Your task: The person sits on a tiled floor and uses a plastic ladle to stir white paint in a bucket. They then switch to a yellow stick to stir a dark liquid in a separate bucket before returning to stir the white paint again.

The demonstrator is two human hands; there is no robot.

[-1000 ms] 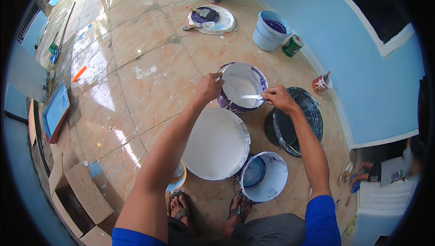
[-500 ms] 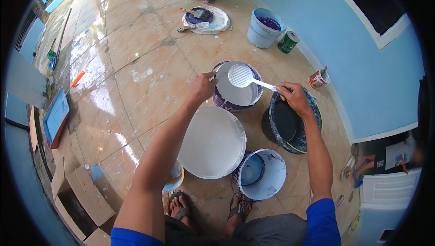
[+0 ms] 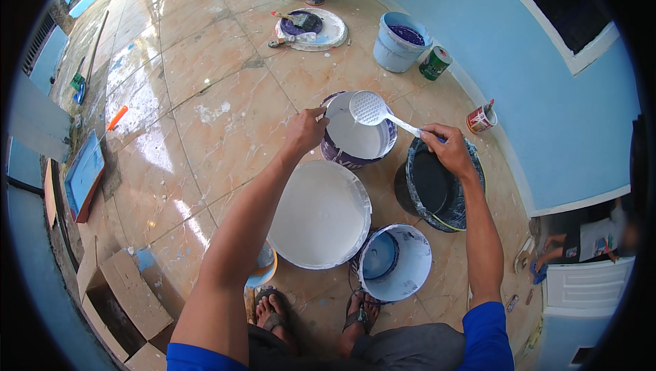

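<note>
My left hand [image 3: 307, 128] grips the left rim of a purple-stained bucket [image 3: 345, 159] holding white paint. In my right hand [image 3: 444, 149] is a white slotted spoon [image 3: 369, 108] by its handle, its round head held over that bucket at the back right of its opening. Just below my hands a wide, shallow container of white paint [image 3: 363, 221] stands beside a black bucket [image 3: 406, 193] with a smeared rim. A white bucket [image 3: 410, 265] with blue paint residue is near my feet.
A blue-white pail [image 3: 393, 57], cans [image 3: 434, 63] and a lid with brushes [image 3: 324, 36] stand near the wall. At left are a paint tray [image 3: 85, 173] and cardboard box [image 3: 133, 292]. A person [image 3: 591, 238] sits by a doorway at right.
The spoon's head has risen out of the bucket into view above it, then shifted slightly right. My right hand moved up and right with it; my left hand stays on the rim.
</note>
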